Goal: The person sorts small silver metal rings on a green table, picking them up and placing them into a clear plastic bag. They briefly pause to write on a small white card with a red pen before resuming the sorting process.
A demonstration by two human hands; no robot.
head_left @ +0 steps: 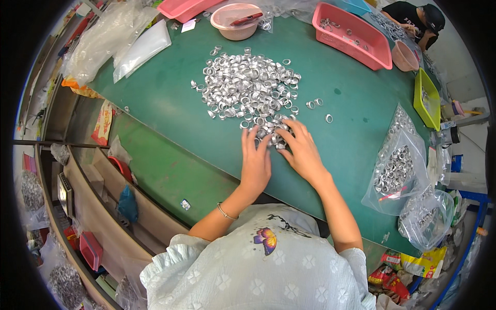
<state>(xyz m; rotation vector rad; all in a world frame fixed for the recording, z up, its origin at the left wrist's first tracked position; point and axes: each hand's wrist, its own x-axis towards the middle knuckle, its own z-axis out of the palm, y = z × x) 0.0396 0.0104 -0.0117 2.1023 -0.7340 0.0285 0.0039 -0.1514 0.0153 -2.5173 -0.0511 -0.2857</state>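
A large heap of silver metal rings (248, 85) lies on the green tabletop. At its near edge, both my hands reach into a smaller cluster of rings (270, 126). My left hand (255, 163) touches this cluster from the left with fingers apart. From the right, my right hand (304, 155) curves around it, thumb and fingers spread. Rings show between the two hands; those under the fingertips are partly hidden. A few loose rings (319, 102) lie to the right of the heap.
A pink basin (356, 49) holding some rings stands far right, beside a small pink bowl (404, 57) and a yellow-green tray (427, 101). Clear bags of rings (395, 168) lie at right. A round bowl (235, 26) stands at the back. A person (416, 23) sits beyond the far right corner.
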